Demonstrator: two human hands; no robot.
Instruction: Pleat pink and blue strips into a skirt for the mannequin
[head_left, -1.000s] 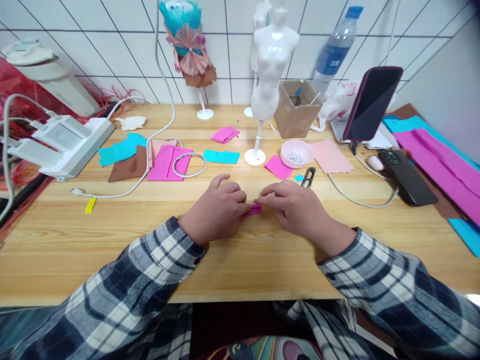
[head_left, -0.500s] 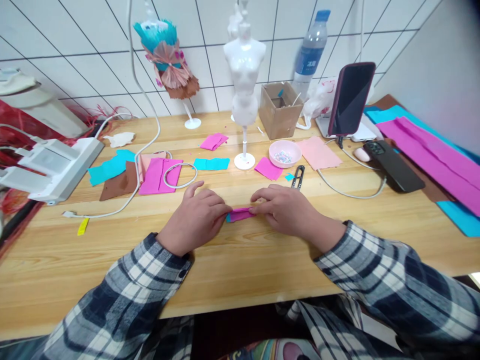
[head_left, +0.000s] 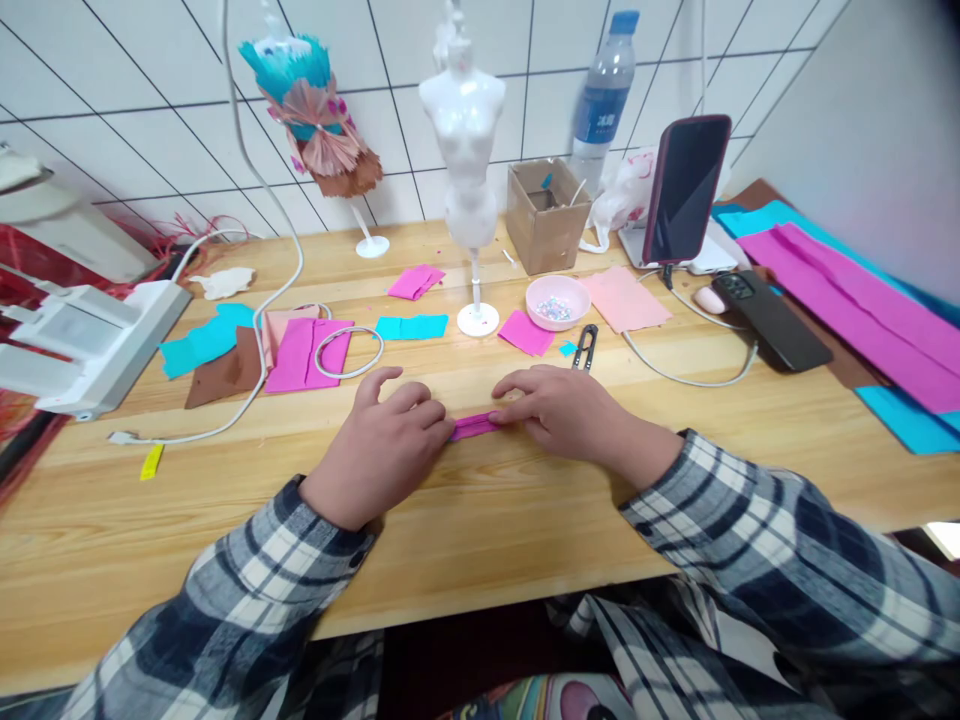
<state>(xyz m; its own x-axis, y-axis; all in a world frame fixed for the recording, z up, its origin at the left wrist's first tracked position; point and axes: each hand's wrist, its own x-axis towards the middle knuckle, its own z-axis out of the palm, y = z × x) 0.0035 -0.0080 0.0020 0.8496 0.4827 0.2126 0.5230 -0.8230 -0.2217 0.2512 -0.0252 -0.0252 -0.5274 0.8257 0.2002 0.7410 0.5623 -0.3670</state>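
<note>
A narrow folded strip of magenta crepe paper (head_left: 474, 426) lies on the wooden table between my hands. My left hand (head_left: 394, 440) has its fingers closed on the strip's left end, its index finger raised and bent. At the other end, the fingertips of my right hand (head_left: 566, 412) press on the strip. Just beyond my right hand are black thread snips (head_left: 586, 347) and a small blue paper scrap (head_left: 568, 349). A magenta paper square (head_left: 526, 333) lies beside a pink bowl (head_left: 558, 303) of small beads.
A white mannequin (head_left: 465, 130) stands behind my hands, with a paper-dressed one (head_left: 319, 130) to its left. A cardboard box (head_left: 546, 220), bottle (head_left: 602, 110) and upright phone (head_left: 687, 190) line the back. A white cable (head_left: 262, 385) and power strip (head_left: 124, 345) occupy the left.
The blue edge visible at the strip's left end is now mostly out of sight, and the strip looks narrower. Both hands stay at its ends. The view has shifted slightly.
</note>
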